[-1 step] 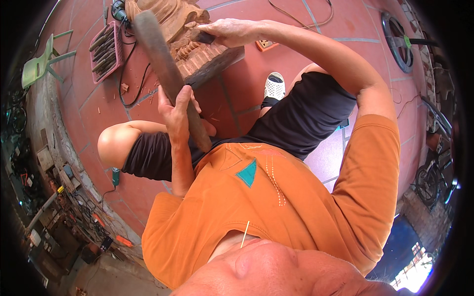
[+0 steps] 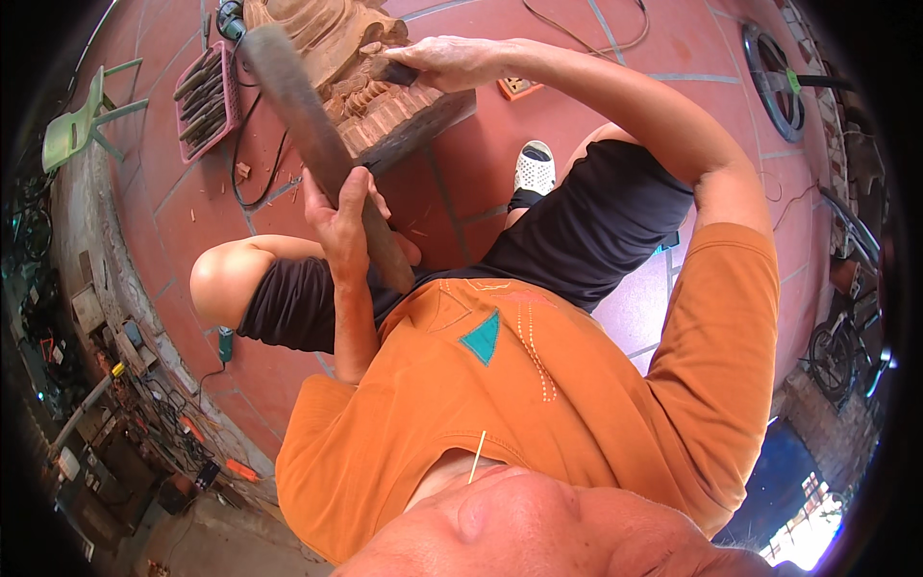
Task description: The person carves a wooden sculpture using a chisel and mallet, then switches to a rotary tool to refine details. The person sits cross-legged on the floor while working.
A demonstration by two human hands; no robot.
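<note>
A club [image 2: 308,115] is gripped in the left hand [image 2: 342,223]. A tool [image 2: 397,72] (partly hidden) is held at the carving [image 2: 332,43] by the right hand [image 2: 452,62], elbow bent.

A wooden club [image 2: 293,96] is gripped in the left hand [image 2: 341,226]. A dark tool [image 2: 396,72] is held in the right hand [image 2: 447,62] at the wood carving [image 2: 322,38]. Tools [image 2: 202,104] are gathered in a pink basket [image 2: 234,87], set on the red tiled floor [image 2: 173,226] near a green chair [image 2: 65,139].
</note>
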